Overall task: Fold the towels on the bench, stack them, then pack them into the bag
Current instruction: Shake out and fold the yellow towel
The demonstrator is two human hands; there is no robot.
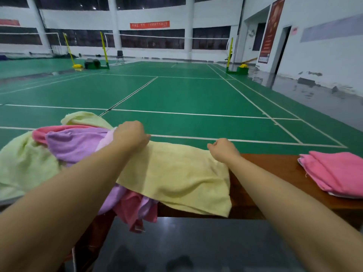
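— Towel position?
— Yellow towel (176, 173) lies spread across the tabletop (275, 169); left hand (131, 134) and right hand (223, 150) each pinch its far edge.
— Others?
— Folded pink towel (337, 173) lies at the right.

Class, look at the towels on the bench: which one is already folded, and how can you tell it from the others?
The pink towel at the bench's right end: it lies alone in neat flat layers, while the others are heaped or spread.

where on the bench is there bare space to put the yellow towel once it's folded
Bare wood shows on the bench between the yellow towel and the folded pink towels, crossed by the right forearm. The left end is crowded with the heaped towels.
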